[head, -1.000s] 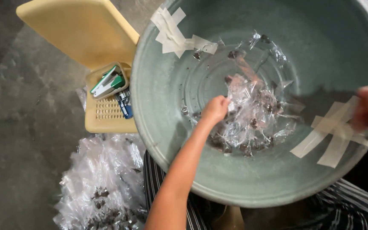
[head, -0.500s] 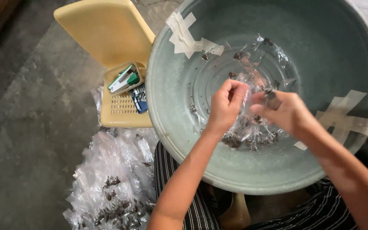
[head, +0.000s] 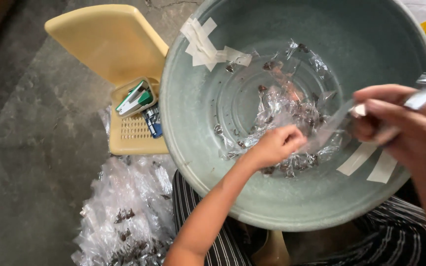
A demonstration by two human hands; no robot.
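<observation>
Left hand (head: 278, 146) closed, pinching clear packets (head: 292, 111) in grey basin (head: 208, 123). Right hand (head: 405, 123) pinches one clear bag (head: 334, 125), raised above the basin.

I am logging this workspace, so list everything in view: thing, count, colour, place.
basin: one, grey-green, on the lap, centre
tape strips: several, white, on basin wall
small clear bags: a pile, dark bits inside, basin bottom
clear bag: one, in right hand
bag heap: one, clear, floor, lower left
plastic box: one, yellow, lid open, left of basin
stapler: one, green-white, in the box
left hand: in the pile
right hand: raised, at right
</observation>
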